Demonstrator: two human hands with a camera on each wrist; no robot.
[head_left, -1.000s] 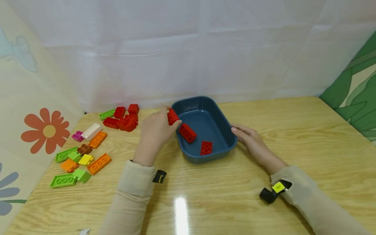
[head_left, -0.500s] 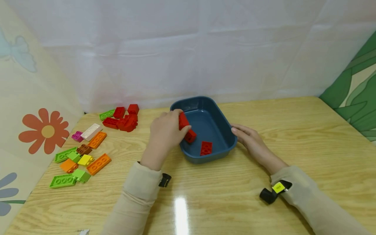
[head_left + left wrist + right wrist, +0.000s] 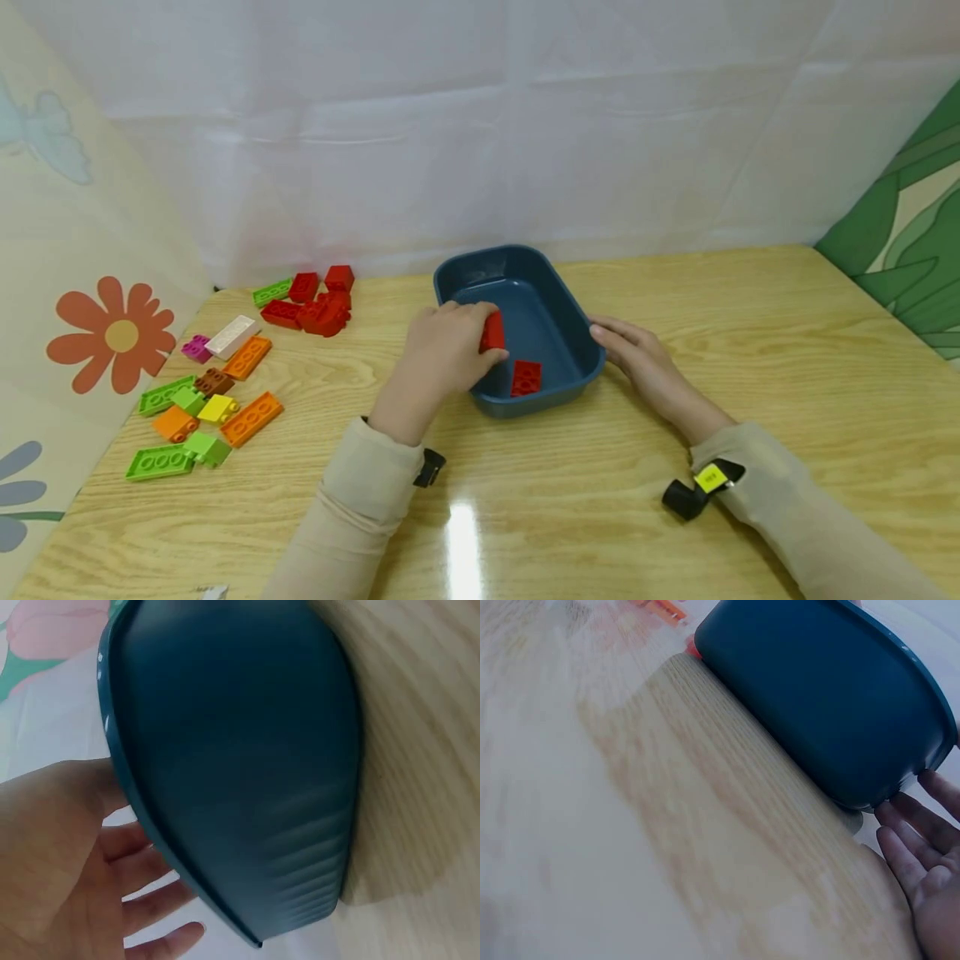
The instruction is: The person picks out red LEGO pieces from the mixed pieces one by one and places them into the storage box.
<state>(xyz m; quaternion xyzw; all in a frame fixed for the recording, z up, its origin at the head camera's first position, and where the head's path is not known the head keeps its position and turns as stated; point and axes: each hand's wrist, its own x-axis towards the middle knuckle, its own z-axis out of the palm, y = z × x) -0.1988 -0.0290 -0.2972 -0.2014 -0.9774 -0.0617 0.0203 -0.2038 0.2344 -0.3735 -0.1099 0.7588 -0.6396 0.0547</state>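
My left hand (image 3: 447,346) reaches over the near-left rim of a dark blue plastic tub (image 3: 551,312) and grips a red toy brick (image 3: 492,332) between thumb and fingers, low inside it. Another red brick (image 3: 527,377) lies in the tub, studs up, near its front wall. In the left wrist view the outer wall of the tub (image 3: 240,757) hides the held brick; the left fingers pass behind the rim. My right hand (image 3: 637,358) touches the tub's right side. Its extended fingers (image 3: 930,817) rest against the outer wall in the right wrist view.
At the table's left lie a cluster of red bricks (image 3: 324,314), a white brick (image 3: 233,337), an orange brick (image 3: 252,418), a green plate (image 3: 160,461) and several other coloured bricks. A white cloth (image 3: 480,125) hangs behind the table.
My left hand has moved right and down into the tub with the red brick. The red brick that lay at the tub's left is now hidden by the hand. The right hand stays still.
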